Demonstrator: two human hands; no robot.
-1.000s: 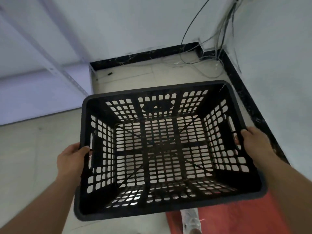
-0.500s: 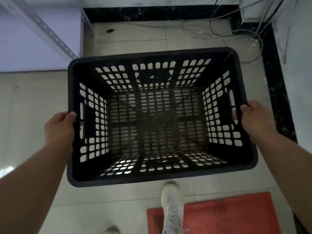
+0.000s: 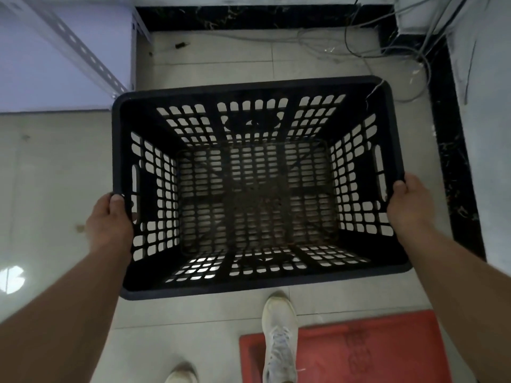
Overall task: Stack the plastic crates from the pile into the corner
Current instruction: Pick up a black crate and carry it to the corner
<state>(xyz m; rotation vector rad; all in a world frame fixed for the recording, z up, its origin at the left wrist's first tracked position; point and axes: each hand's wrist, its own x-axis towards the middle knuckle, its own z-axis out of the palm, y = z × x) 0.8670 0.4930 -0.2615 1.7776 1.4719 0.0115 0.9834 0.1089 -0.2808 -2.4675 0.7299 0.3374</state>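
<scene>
A black plastic crate (image 3: 257,89) with perforated walls and floor fills the middle of the view, its open top facing me, held above the tiled floor. My left hand (image 3: 109,221) grips its left rim by the handle slot. My right hand (image 3: 409,205) grips the right rim, thumb on top of the edge. The crate holds nothing. The corner of the room (image 3: 387,29) lies beyond the crate's far right side, edged with black marble skirting.
Loose cables (image 3: 387,48) trail across the floor in the corner. A white perforated metal rail (image 3: 80,51) slants at the upper left. A red mat (image 3: 373,352) lies under my white shoe (image 3: 279,333) at the bottom. A small dark object (image 3: 181,45) lies by the far skirting.
The view has tipped down toward the floor. The crate has come lower and nearer the corner, and I have stepped forward onto the red mat. Both hands keep their hold.
</scene>
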